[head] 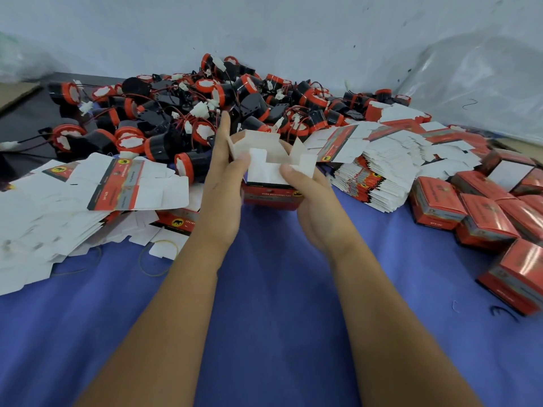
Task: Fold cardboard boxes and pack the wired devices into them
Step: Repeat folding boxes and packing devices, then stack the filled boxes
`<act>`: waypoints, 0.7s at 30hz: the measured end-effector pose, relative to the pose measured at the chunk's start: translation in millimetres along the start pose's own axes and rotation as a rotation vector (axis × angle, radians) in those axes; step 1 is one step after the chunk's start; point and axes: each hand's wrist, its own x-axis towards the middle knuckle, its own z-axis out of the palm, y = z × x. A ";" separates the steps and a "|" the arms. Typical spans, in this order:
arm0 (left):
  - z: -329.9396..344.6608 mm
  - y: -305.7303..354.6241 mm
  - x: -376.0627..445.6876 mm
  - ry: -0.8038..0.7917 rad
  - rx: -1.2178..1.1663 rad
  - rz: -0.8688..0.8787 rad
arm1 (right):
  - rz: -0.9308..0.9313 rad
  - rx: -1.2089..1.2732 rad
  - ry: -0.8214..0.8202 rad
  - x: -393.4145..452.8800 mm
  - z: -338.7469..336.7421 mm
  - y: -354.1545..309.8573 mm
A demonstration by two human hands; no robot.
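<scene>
Open lane down centre of blue tabletop [273, 289], hemmed on 3 sides.
Blocked far side by wired devices [188, 113]; flat box blanks [73, 207] at left, stacked blanks [376, 171] & folded boxes [482, 218] at right. Rubber band [158, 257] near left edge of lane.

Even, diffuse light, moderately bright; no hard shadows. Glare on glossy red boxes [484, 218] at right. Wide-angle bending at edges (wall [264, 30] line curves). Overall soft focus; far-left flat cartons [44, 218] and right-edge boxes smeared.
</scene>
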 end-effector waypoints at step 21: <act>10.6 -12.4 -1.2 0.051 -0.127 -0.097 | -0.080 -0.144 0.267 4.2 12.8 13.0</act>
